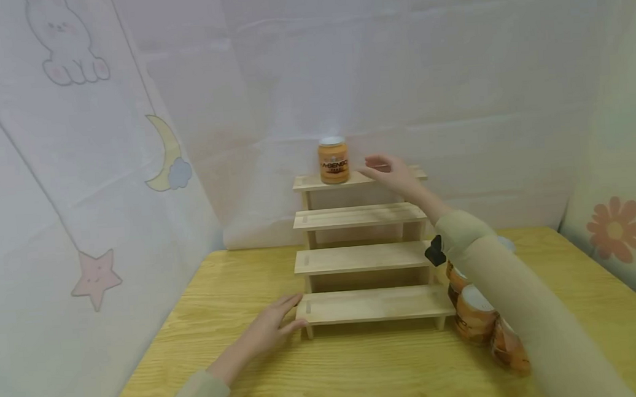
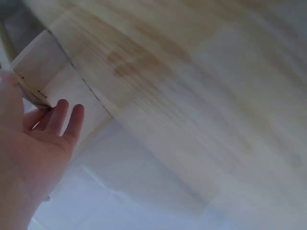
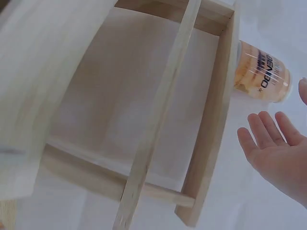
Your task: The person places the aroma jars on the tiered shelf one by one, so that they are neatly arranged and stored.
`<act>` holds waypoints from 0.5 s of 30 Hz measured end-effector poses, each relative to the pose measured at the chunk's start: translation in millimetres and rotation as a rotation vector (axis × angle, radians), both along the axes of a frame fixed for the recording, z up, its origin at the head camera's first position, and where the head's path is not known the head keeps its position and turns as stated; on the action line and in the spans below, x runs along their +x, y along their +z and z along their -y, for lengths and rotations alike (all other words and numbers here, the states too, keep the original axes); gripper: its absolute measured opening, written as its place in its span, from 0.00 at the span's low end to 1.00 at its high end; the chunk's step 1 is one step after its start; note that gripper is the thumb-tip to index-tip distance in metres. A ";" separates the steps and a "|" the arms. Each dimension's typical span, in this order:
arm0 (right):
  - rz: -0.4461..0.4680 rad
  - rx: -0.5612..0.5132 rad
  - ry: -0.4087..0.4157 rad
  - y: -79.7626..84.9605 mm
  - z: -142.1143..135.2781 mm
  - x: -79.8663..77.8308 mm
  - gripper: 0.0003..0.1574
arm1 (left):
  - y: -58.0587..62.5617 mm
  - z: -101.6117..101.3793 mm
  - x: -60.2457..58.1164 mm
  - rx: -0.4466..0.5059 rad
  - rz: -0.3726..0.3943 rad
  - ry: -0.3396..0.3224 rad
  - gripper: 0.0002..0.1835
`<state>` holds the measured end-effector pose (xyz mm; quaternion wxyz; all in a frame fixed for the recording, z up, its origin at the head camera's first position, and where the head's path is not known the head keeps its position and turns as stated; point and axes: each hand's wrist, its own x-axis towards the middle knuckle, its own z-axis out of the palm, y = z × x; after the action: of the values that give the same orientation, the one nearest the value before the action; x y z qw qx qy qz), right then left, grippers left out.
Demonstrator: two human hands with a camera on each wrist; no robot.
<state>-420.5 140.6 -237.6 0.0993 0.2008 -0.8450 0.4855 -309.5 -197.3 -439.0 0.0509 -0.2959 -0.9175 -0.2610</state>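
A stepped wooden shelf [image 1: 365,306] stands on the table, its several narrow steps rising toward the back. On the top step an orange jar [image 1: 334,161] with a white lid stands upright, left of the middle. My right hand [image 1: 392,173] is over the top step just right of the jar, apart from it and holding nothing. In the right wrist view its fingers [image 3: 261,132] are spread and relaxed beside the jar [image 3: 263,72]. My left hand [image 1: 268,328] holds the left end of the lowest step, thumb in front and fingers behind.
Several similar orange jars [image 1: 474,317] are grouped on the table [image 1: 220,304] right of the shelf, partly hidden by my right sleeve [image 1: 530,306]. Pale cloth [image 1: 342,67] with printed figures hangs behind and at both sides.
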 end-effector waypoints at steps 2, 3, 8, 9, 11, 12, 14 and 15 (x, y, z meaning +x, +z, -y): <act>0.000 0.013 0.007 0.6 -7.3 9.7 0.37 | -0.9 -0.2 -0.4 -0.009 -0.001 0.013 0.38; -0.001 0.021 0.012 0.8 -10.8 14.2 0.36 | -1.4 0.0 -0.7 -0.013 -0.002 0.019 0.38; -0.031 0.039 0.051 1.6 -26.5 35.8 0.33 | -0.9 2.5 -1.0 0.000 0.023 0.033 0.39; -0.035 0.044 0.058 1.7 -29.6 40.7 0.33 | -0.3 3.2 -1.5 0.006 0.034 0.034 0.39; -0.044 0.056 0.062 0.5 -36.9 49.4 0.32 | 2.4 4.3 -3.1 0.020 0.058 0.031 0.39; -0.043 0.060 0.062 -0.3 -40.8 53.7 0.32 | 3.5 4.7 -4.3 0.027 0.068 0.027 0.40; -0.037 0.075 0.050 -2.7 -49.4 60.9 0.31 | 5.1 4.7 -7.4 0.041 0.077 0.017 0.40; -0.030 0.084 0.046 -4.4 -54.1 64.5 0.31 | 5.6 4.7 -8.9 0.047 0.083 0.015 0.40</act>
<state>-355.9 194.7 -241.9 0.0923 0.2317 -0.8581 0.4488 -318.3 -202.1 -433.4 0.0215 -0.2765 -0.9147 -0.2941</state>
